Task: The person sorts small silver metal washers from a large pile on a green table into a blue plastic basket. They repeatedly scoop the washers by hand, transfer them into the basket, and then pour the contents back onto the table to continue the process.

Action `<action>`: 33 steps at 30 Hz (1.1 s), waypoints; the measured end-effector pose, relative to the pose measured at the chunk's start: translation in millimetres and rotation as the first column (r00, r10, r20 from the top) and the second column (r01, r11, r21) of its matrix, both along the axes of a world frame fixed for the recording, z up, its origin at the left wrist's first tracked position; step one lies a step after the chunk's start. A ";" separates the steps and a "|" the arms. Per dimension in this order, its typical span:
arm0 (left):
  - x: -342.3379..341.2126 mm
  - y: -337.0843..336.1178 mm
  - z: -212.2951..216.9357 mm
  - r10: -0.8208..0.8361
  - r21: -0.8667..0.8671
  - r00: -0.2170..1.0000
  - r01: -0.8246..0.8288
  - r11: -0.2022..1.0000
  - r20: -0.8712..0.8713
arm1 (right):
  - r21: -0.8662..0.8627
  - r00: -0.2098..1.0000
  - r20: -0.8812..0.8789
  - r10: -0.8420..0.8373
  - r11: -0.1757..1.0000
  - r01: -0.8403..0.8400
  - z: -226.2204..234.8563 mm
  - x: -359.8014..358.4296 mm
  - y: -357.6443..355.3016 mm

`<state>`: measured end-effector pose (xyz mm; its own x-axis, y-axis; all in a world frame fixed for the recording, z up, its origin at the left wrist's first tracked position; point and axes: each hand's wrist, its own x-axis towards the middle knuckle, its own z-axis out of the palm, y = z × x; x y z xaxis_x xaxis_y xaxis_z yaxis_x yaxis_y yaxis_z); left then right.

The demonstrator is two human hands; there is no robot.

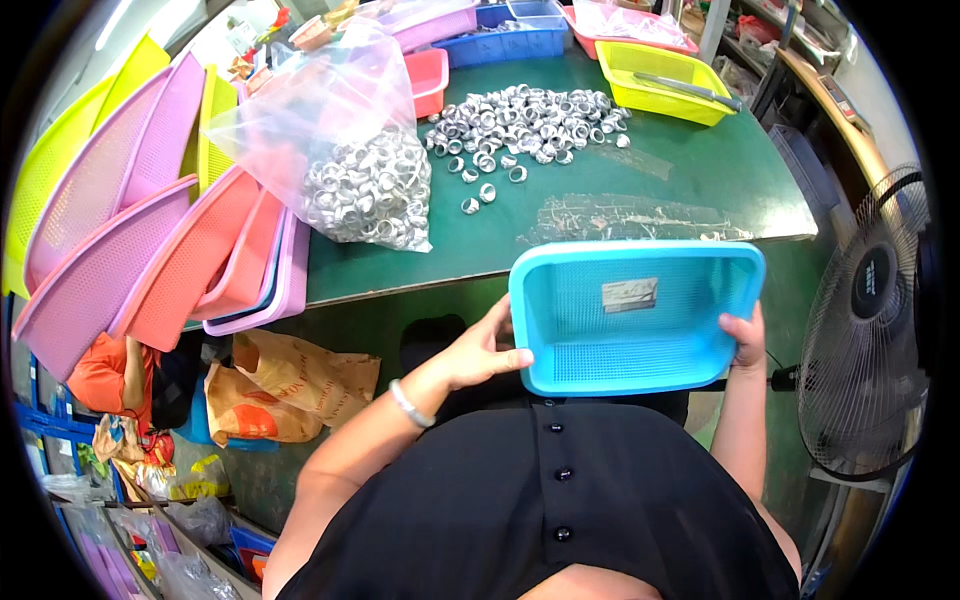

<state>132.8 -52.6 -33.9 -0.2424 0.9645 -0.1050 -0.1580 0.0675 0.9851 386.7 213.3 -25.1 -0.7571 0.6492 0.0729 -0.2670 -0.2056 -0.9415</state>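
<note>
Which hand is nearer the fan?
Right. The right hand holds the right end of the light-blue basket, with the fan off to its right. The left hand holds the basket's left end, the side away from the fan.

A green-topped desk [720, 185] stands over a green floor [785, 450], with a black fan [868, 300] at its right. Shelves [752, 52] and a pale wall [882, 75] fill the upper right; a white light tube [112, 25] shows upper left.
</note>
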 end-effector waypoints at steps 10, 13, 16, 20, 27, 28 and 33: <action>14.3 30.9 -79.2 -0.004 -0.165 0.945 0.061 0.984 0.326 | 0.261 0.673 0.734 -0.091 0.953 -0.155 -33.5 9.3 11.2; 14.5 31.1 -65.1 -0.027 -0.210 0.938 0.105 0.972 0.345 | 0.646 0.588 0.682 -0.435 0.735 -0.206 -2.1 -4.7 42.6; 32.5 35.6 -71.9 -0.065 -0.138 0.978 0.094 0.986 0.199 | 0.814 0.754 0.506 -0.418 0.520 -0.258 55.7 -65.9 50.6; 23.4 52.3 -63.1 0.063 -0.377 0.789 0.220 0.900 0.611 | 0.866 0.872 0.448 -0.199 0.338 -0.368 68.8 -162.9 73.8; -18.6 17.9 -107.0 0.384 -0.398 0.581 -0.111 0.911 0.718 | 0.920 0.907 0.392 -0.154 0.082 -0.383 61.4 -329.6 95.4; -23.9 12.7 -107.6 0.408 -0.411 0.572 -0.132 0.902 0.712 | 0.915 0.906 0.402 -0.137 0.090 -0.392 62.4 -351.9 93.4; -45.0 -3.6 -111.0 0.478 -0.456 0.548 -0.188 0.870 0.686 | 0.837 0.815 0.541 -0.209 0.227 -0.497 43.7 -447.0 88.1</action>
<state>87.9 -56.3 -144.8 -0.2288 0.7103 -0.6657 -0.9023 0.1019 0.4189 -60.3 301.5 18.6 -0.9614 0.2367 0.1402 0.1654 0.9046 -0.3929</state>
